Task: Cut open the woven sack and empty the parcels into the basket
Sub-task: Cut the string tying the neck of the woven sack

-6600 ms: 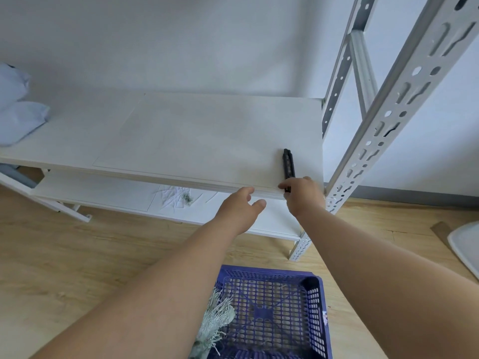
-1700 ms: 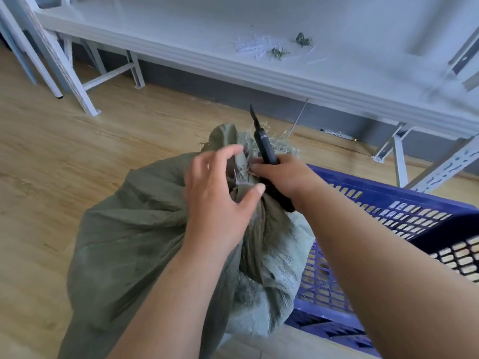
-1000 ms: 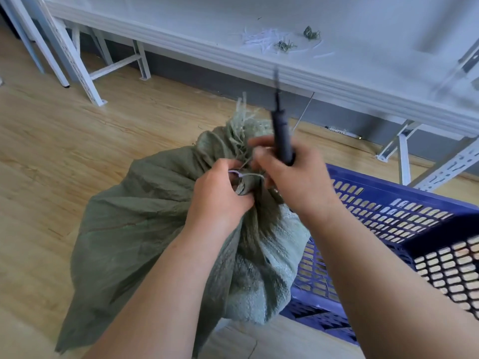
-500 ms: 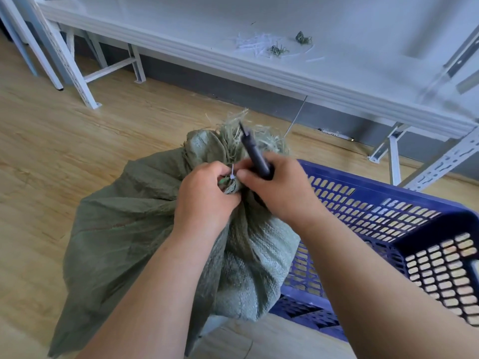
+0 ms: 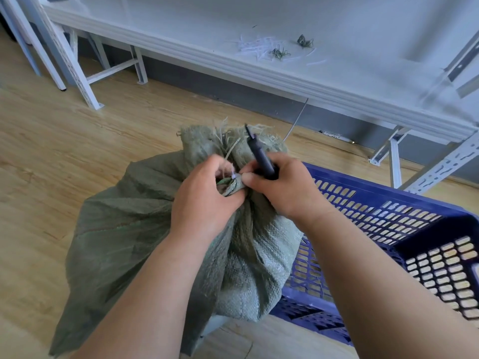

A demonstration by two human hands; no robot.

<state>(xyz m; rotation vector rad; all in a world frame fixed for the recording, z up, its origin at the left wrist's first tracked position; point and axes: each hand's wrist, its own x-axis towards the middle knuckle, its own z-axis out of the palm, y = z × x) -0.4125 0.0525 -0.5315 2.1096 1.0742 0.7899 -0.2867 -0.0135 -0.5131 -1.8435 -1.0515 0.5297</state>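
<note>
Both bare forearms reach in from the near edge and meet over the gathered neck of a large grey-green woven sack [image 5: 124, 237]. The left hand [image 5: 204, 200] is curled around the bunched fabric just below the tie, thumb and fingers clamped on the neck. The right hand [image 5: 282, 187] is closed around a slim black utility knife [image 5: 260, 158], its handle running up and to the left out of the fist, the short blade tip pointing towards the far side above the frayed mouth of the sack; the right thumb presses against the neck beside a thin white tie [image 5: 234, 175] that sits between the two hands. The sack stands on a light wooden plank floor [image 5: 51, 141], bulging and creased, its right side leaning against and partly over the near-left rim of a blue perforated plastic basket [image 5: 388, 218]. Through the basket's slots only the floor colour shows; whether parcels lie inside cannot be told. Across the far side runs a low white metal shelf [image 5: 337, 81] on slotted angle-iron legs, with a grey skirting behind it. On the shelf lie a small scatter of white plastic strips [image 5: 255, 46] and a few green woven scraps [image 5: 304, 42]. Loose pale threads stick up from the sack's open fringe near the blade.
</note>
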